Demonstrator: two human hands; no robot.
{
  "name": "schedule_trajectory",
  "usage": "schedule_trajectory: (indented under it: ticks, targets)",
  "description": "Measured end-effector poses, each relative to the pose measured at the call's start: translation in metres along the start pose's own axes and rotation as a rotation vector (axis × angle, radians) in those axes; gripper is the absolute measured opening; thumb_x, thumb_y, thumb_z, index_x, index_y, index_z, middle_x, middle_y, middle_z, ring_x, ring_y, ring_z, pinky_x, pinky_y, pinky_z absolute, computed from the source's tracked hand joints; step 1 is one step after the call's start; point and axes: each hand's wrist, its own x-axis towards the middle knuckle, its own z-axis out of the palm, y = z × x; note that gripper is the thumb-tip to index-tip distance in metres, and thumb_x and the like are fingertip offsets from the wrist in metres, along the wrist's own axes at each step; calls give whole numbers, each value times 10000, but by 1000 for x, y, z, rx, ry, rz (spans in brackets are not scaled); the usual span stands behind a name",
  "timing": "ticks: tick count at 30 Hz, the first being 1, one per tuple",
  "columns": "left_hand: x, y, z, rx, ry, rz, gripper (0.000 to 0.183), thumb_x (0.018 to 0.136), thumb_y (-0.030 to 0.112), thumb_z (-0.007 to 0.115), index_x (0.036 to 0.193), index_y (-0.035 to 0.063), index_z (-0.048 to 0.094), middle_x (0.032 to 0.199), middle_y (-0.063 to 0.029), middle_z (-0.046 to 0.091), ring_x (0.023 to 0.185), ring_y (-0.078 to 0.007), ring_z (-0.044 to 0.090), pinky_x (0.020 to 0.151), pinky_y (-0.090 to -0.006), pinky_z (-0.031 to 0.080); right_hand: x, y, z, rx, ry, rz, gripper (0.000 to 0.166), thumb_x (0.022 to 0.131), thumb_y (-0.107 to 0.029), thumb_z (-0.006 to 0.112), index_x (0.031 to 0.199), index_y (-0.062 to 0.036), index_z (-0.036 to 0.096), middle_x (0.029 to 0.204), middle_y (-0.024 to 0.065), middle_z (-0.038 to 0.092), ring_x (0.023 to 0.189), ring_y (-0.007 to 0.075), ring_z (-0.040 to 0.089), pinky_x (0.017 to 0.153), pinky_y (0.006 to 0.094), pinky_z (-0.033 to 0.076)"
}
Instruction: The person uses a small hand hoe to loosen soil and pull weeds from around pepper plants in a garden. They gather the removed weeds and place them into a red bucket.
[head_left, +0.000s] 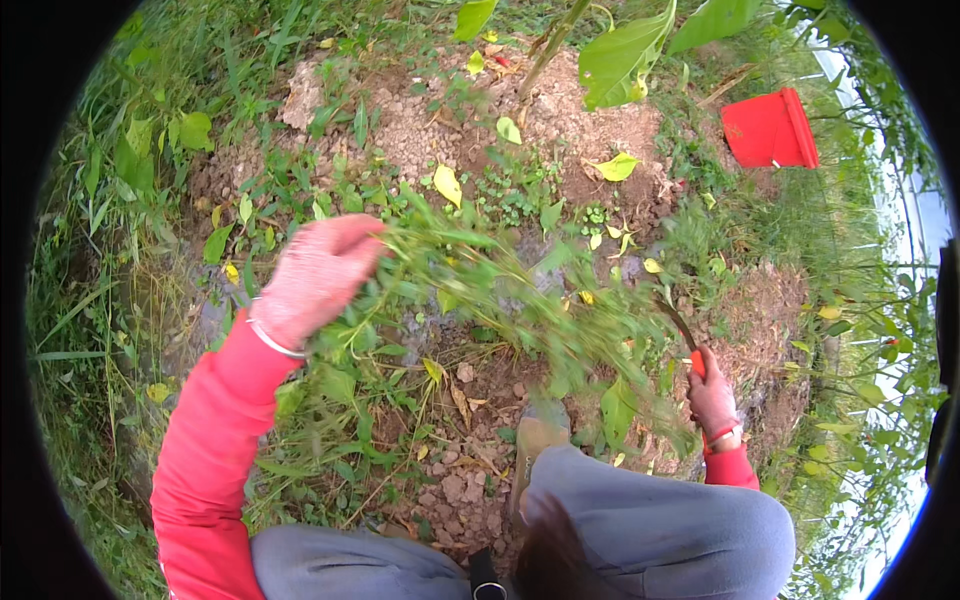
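Note:
My left hand (319, 277) is closed around one end of a long bunch of green weeds (517, 292). Motion blurs the stems, which trail over the ground towards the right. At the right, above my bent knee, my right hand (711, 397) grips the orange handle of a sickle (681, 324). Its narrow curved blade points up and to the left, near the loose ends of the weeds. Leaves and blur hide part of the blade's tip.
A red plastic bucket (766, 129) is at the upper right. A thick plant stem (551, 56) with broad leaves rises at the top. Cloddy bare soil (465, 487) lies around my shoe (541, 435). Tall grass (82, 300) lines the left, and leafy plants (847, 390) the right.

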Motion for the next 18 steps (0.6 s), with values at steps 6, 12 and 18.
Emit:
schedule_trajectory:
  ticks: [6, 12, 18]
  targets:
    - [-95, -23, -79, 38, 317, -235, 229, 829, 112, 534, 998, -29, 597, 775, 0, 571, 649, -68, 470, 578, -217, 383, -13, -84, 3, 735, -133, -179, 461, 886, -89, 485, 1329, -165, 382, 702, 14, 525, 503, 81, 458, 435, 249, 416]
    - [-324, -122, -216, -47, 835, -417, 294, 891, 154, 538, 1136, -6, 559, 1002, -52, 603, 847, -101, 542, 741, -218, 417, 18, -88, 8, 532, -46, -391, 449, 883, -94, 498, 1315, -176, 405, 711, 42, 548, 537, 113, 508, 423, 269, 422]
    - [-639, -134, -325, 634, 1139, -738, 467, 834, 146, 521, 1272, 9, 438, 1215, -177, 491, 1049, -263, 511, 874, -324, 416, 11, -131, 5, 543, -424, -459, 495, 857, -86, 475, 1340, -113, 372, 714, 26, 532, 518, 88, 483, 389, 240, 396]
